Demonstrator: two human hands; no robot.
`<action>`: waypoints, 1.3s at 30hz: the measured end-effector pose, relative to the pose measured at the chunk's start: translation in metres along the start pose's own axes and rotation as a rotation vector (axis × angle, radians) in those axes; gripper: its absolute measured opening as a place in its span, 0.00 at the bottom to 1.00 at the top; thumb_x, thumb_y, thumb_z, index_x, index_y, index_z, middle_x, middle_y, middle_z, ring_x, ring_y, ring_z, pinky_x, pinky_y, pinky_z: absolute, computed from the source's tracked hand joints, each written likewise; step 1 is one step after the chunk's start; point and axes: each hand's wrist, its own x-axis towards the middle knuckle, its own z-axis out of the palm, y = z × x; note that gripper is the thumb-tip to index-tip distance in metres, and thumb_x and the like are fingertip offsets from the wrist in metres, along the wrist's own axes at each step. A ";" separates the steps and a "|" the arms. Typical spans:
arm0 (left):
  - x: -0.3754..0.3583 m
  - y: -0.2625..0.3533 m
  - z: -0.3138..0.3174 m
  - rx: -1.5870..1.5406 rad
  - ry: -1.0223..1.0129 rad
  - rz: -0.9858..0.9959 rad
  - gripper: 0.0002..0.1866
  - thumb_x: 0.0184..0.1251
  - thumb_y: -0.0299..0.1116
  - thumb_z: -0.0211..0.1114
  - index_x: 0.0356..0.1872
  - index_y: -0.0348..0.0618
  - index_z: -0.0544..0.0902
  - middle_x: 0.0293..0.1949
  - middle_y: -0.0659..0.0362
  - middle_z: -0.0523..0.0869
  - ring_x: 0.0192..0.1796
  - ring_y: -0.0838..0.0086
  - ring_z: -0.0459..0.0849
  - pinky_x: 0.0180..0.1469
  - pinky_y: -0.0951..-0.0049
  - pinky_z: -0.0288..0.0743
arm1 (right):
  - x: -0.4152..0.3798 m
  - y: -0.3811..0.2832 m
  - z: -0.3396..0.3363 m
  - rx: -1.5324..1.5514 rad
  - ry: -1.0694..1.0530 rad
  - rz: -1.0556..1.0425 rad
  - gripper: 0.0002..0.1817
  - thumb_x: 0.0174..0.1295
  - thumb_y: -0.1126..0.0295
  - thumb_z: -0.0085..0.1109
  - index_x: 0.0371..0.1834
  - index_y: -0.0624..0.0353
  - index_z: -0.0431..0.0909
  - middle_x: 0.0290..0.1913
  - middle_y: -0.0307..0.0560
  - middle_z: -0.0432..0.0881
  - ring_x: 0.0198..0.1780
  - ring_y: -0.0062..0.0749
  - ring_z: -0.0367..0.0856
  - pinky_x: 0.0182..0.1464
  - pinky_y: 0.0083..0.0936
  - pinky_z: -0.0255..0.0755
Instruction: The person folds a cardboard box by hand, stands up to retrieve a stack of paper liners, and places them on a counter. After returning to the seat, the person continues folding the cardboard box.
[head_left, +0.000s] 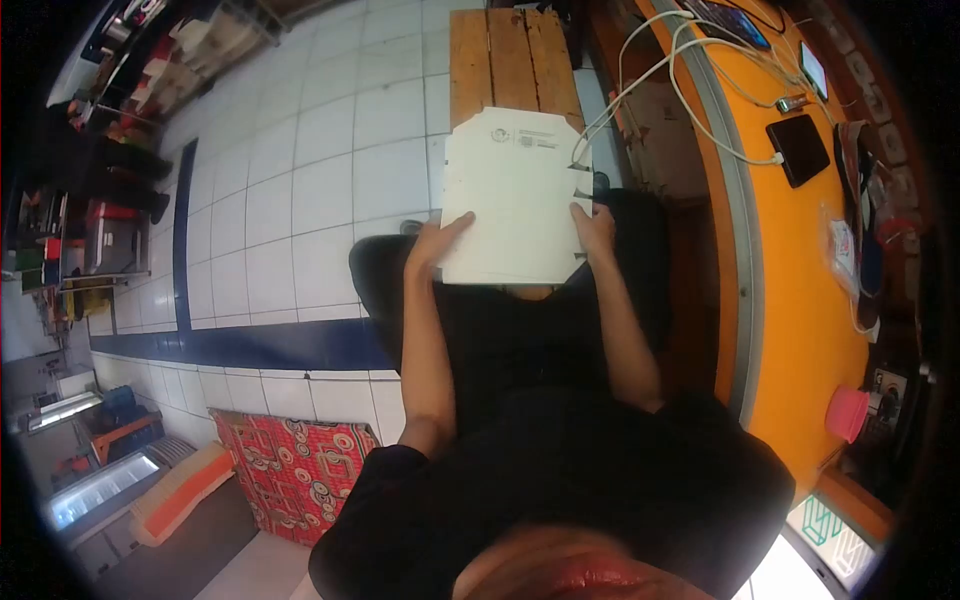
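Observation:
A white sheet or stack of card (515,205) with cut corners, slots along its right edge and small print near the top is held over the lap. My left hand (441,238) grips its lower left edge, thumb on top and fingers hidden beneath. At the right edge, below the slots, my right hand (595,230) holds it the same way. Beyond the card extends a wooden plank bench (510,65).
An orange counter (790,330) on the right bears white cables, a black device (799,150), a phone (813,70) and a pink item (847,414). A red patterned board (295,475) lies lower left. Another person's dark-clothed legs (130,170) show far left.

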 end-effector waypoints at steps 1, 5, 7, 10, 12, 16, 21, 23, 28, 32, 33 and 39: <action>-0.007 0.000 0.001 -0.017 -0.002 0.043 0.41 0.63 0.44 0.76 0.72 0.34 0.70 0.59 0.46 0.84 0.56 0.63 0.85 0.60 0.65 0.76 | -0.004 0.001 0.003 -0.033 0.046 -0.012 0.37 0.55 0.52 0.72 0.60 0.70 0.77 0.53 0.62 0.86 0.57 0.52 0.84 0.60 0.39 0.75; -0.008 -0.002 0.014 -0.119 0.018 0.164 0.36 0.64 0.40 0.75 0.68 0.31 0.73 0.56 0.47 0.85 0.54 0.65 0.85 0.59 0.66 0.77 | 0.003 0.002 0.007 -0.097 0.138 -0.067 0.36 0.53 0.52 0.73 0.58 0.69 0.78 0.52 0.62 0.85 0.57 0.52 0.84 0.59 0.39 0.76; -0.016 -0.007 0.013 -0.122 0.018 0.231 0.35 0.64 0.39 0.75 0.68 0.32 0.73 0.56 0.48 0.84 0.55 0.66 0.84 0.59 0.67 0.76 | -0.003 0.001 0.007 -0.061 0.091 -0.023 0.37 0.53 0.51 0.73 0.61 0.66 0.75 0.56 0.64 0.81 0.60 0.54 0.78 0.63 0.42 0.72; -0.038 -0.004 0.011 -0.136 0.041 0.376 0.35 0.64 0.38 0.75 0.68 0.32 0.73 0.56 0.49 0.84 0.56 0.67 0.83 0.60 0.68 0.75 | -0.007 -0.013 0.006 0.080 0.023 -0.020 0.39 0.55 0.50 0.73 0.64 0.63 0.72 0.60 0.64 0.75 0.64 0.53 0.73 0.67 0.44 0.67; -0.054 0.004 0.009 -0.186 0.039 0.485 0.34 0.64 0.38 0.76 0.67 0.33 0.73 0.56 0.52 0.83 0.57 0.68 0.82 0.61 0.68 0.74 | -0.009 -0.032 0.003 0.188 0.005 -0.052 0.40 0.56 0.50 0.73 0.65 0.63 0.70 0.61 0.63 0.74 0.65 0.51 0.73 0.68 0.43 0.66; -0.062 0.005 -0.004 -0.244 0.098 0.582 0.31 0.66 0.32 0.73 0.67 0.35 0.72 0.53 0.54 0.85 0.52 0.71 0.83 0.54 0.70 0.78 | -0.015 -0.081 -0.005 0.632 -0.136 -0.342 0.46 0.60 0.49 0.71 0.72 0.69 0.60 0.69 0.62 0.68 0.71 0.47 0.67 0.71 0.40 0.63; -0.055 0.013 -0.018 -0.143 0.155 0.604 0.31 0.64 0.40 0.77 0.62 0.34 0.74 0.54 0.53 0.84 0.56 0.70 0.82 0.60 0.67 0.75 | -0.037 -0.102 -0.022 0.602 -0.225 -0.506 0.48 0.63 0.55 0.71 0.76 0.72 0.55 0.71 0.62 0.67 0.72 0.49 0.67 0.72 0.41 0.62; -0.041 0.008 -0.019 -0.100 0.157 0.532 0.32 0.63 0.40 0.77 0.62 0.35 0.74 0.54 0.53 0.84 0.57 0.68 0.81 0.61 0.65 0.74 | -0.027 -0.073 -0.012 0.587 -0.284 -0.516 0.46 0.63 0.56 0.70 0.76 0.70 0.55 0.70 0.62 0.68 0.71 0.49 0.67 0.72 0.41 0.62; -0.030 0.008 -0.014 -0.070 0.183 0.637 0.31 0.63 0.39 0.77 0.61 0.34 0.74 0.53 0.53 0.85 0.54 0.68 0.83 0.58 0.67 0.76 | -0.035 -0.063 -0.010 0.560 -0.279 -0.630 0.41 0.66 0.60 0.67 0.75 0.67 0.58 0.69 0.60 0.69 0.70 0.47 0.68 0.71 0.40 0.63; -0.027 0.006 -0.014 -0.091 0.183 0.619 0.31 0.64 0.39 0.77 0.62 0.33 0.75 0.52 0.53 0.85 0.53 0.68 0.83 0.58 0.69 0.76 | -0.033 -0.077 -0.009 0.630 -0.217 -0.585 0.38 0.66 0.62 0.68 0.74 0.67 0.60 0.68 0.59 0.70 0.68 0.44 0.71 0.70 0.39 0.64; -0.033 0.010 -0.011 -0.081 0.197 0.591 0.30 0.64 0.39 0.76 0.61 0.33 0.75 0.52 0.53 0.85 0.53 0.68 0.83 0.58 0.69 0.76 | -0.029 -0.078 -0.008 0.612 -0.207 -0.577 0.38 0.66 0.63 0.68 0.73 0.67 0.61 0.68 0.58 0.71 0.67 0.43 0.72 0.69 0.38 0.65; -0.041 0.014 0.000 -0.094 0.206 0.594 0.28 0.65 0.35 0.73 0.62 0.32 0.75 0.50 0.53 0.86 0.47 0.70 0.86 0.49 0.70 0.81 | -0.018 -0.072 0.003 0.347 -0.116 -0.388 0.38 0.65 0.62 0.70 0.72 0.68 0.63 0.67 0.60 0.72 0.65 0.47 0.75 0.68 0.38 0.67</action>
